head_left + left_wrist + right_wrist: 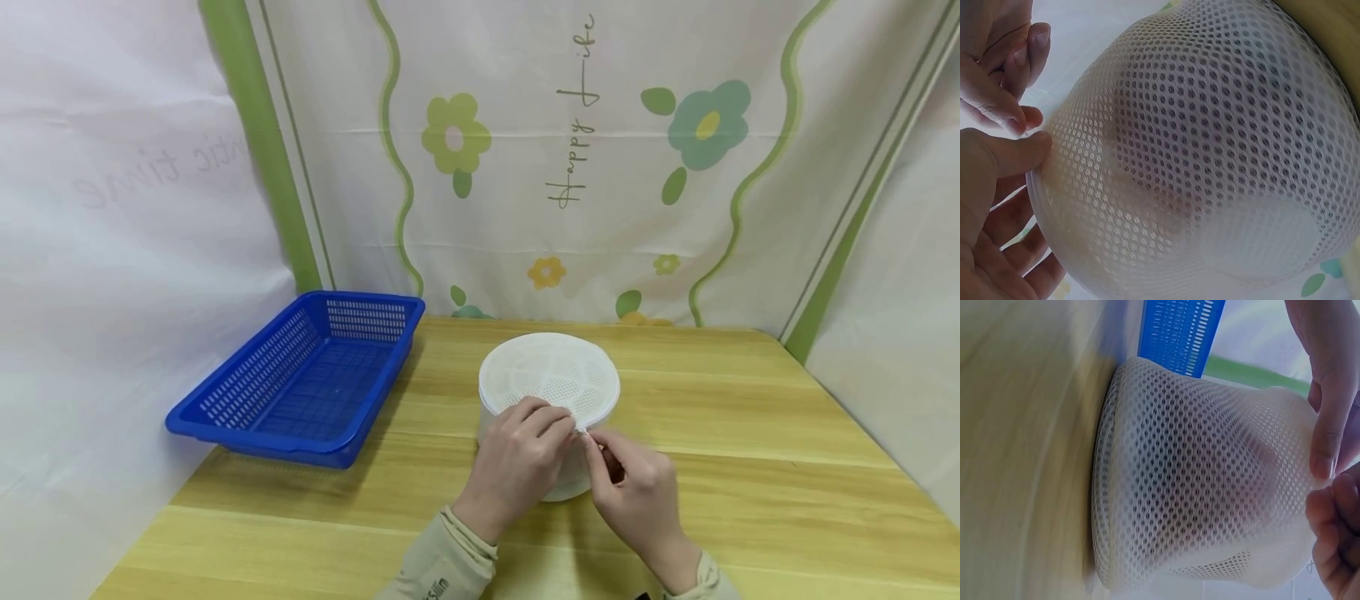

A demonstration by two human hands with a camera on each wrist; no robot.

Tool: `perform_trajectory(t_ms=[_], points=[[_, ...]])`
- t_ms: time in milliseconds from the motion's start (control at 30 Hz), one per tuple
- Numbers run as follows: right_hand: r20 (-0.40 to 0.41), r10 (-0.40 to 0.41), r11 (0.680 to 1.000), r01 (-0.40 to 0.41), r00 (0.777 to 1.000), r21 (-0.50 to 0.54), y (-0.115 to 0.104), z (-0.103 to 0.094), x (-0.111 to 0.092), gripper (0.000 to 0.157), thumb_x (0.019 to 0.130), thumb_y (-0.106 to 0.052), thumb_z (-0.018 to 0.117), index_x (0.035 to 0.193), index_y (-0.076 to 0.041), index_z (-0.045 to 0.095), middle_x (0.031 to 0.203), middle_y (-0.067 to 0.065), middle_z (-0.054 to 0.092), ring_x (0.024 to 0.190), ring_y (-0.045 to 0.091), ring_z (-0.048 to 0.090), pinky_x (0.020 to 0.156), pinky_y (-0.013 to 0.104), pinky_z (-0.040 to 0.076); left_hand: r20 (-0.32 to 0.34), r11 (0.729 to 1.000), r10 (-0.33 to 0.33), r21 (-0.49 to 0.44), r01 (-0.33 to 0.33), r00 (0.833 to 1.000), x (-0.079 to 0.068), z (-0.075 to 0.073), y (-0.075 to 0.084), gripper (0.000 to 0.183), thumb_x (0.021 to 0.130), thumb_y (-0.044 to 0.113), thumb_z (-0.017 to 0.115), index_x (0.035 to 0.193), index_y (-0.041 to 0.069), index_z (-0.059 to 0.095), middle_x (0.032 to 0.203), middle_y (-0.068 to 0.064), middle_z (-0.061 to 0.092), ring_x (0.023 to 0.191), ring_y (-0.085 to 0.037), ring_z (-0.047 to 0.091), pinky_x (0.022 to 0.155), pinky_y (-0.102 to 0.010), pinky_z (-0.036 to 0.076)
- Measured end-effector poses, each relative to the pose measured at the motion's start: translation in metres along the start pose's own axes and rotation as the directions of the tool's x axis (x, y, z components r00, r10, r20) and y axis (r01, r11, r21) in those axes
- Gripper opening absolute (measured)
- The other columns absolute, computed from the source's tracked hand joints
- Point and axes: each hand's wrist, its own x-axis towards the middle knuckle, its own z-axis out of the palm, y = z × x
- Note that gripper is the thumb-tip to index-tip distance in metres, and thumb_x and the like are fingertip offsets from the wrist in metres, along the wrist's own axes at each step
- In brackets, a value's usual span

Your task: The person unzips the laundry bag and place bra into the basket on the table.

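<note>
A white, drum-shaped mesh laundry bag (551,367) stands upright on the table, its round lid facing up. At the near rim, my left hand (517,454) pinches the edge, with fingers on top and the thumb (1019,153) against the side wall. Close to its right, my right hand (637,492) pinches a small white bit at the rim between thumb and forefinger; the fingertips hide whether it is a zipper pull. Through the side mesh (1179,469) the inside looks dark, with a pale patch, and I cannot tell what it holds.
A blue plastic basket (348,446) with slotted walls sits on the left of the wooden table (750,500). White curtains with printed flowers (456,133) enclose the table at the back and both sides.
</note>
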Motion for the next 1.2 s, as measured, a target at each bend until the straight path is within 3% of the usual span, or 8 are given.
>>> perform_trajectory(t_ms=[467,1200], points=[[-0.022,0.063,0.997,-0.064,0.998,-0.038,0.0024,-0.0032,0.0009,0.009,0.080,-0.007,0.065,0.073,-0.002,0.070,0.053,-0.012,0.046,0.045,-0.005,0.036,0.037,0.012,0.030,-0.032,0.993,0.069,0.098,-0.066,0.997,0.0021,-0.0022,-0.0003,0.005,0.087,0.017,0.076,0.088,0.012,0.077,0.093,0.005,0.070,0.087,-0.011,0.062,0.079,-0.020,0.052],[-0.052,0.097,0.992,-0.101,0.994,-0.074,0.0076,-0.0048,0.0015,0.012,0.080,-0.008,0.067,0.072,-0.001,0.070,0.051,-0.013,0.046,0.043,-0.005,0.036,0.035,0.013,0.029,-0.021,0.995,0.063,0.084,-0.061,0.998,0.0021,-0.0038,-0.0006,0.003,0.086,0.012,0.076,0.088,0.011,0.076,0.093,0.005,0.071,0.086,-0.012,0.063,0.077,-0.021,0.053]])
